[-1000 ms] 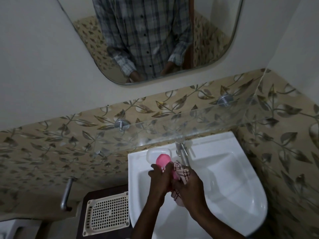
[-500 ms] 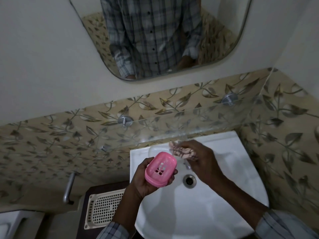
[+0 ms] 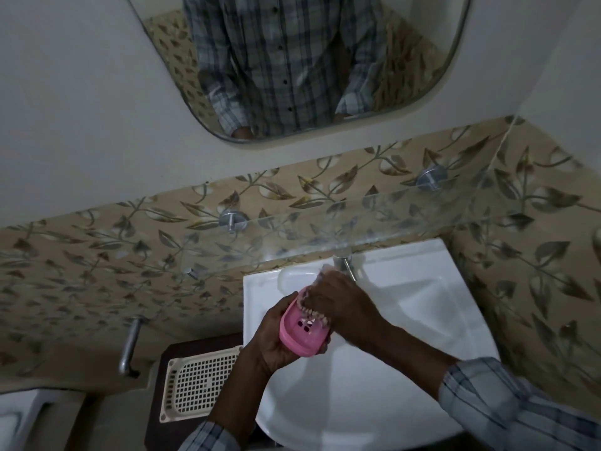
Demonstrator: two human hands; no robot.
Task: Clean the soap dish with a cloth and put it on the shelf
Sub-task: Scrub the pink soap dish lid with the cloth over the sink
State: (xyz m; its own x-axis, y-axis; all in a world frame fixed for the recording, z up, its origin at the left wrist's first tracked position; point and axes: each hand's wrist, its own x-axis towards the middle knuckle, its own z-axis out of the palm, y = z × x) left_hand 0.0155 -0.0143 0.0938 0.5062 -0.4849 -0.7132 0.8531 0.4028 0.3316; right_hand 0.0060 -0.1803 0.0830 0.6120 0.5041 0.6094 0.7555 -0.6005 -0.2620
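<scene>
A pink soap dish [image 3: 300, 336] with holes in its bottom is held over the white basin [image 3: 422, 314], open side up. My left hand [image 3: 273, 340] grips it from the left and below. My right hand [image 3: 338, 304] grips a pale patterned cloth [image 3: 312, 315] and presses it into the dish's far end. Most of the cloth is hidden under my fingers. A clear glass shelf [image 3: 325, 229] runs along the tiled wall above the basin, on round metal brackets.
A chrome tap [image 3: 346, 265] stands at the basin's back, just beyond my right hand. A cream plastic grid tray [image 3: 198, 382] lies on a dark surface left of the basin. A metal handle [image 3: 130, 343] sticks out of the wall. A mirror [image 3: 292, 60] hangs above.
My right hand came down from near the tap and now presses the cloth into the dish. My left hand has kept hold of the dish, open side up.
</scene>
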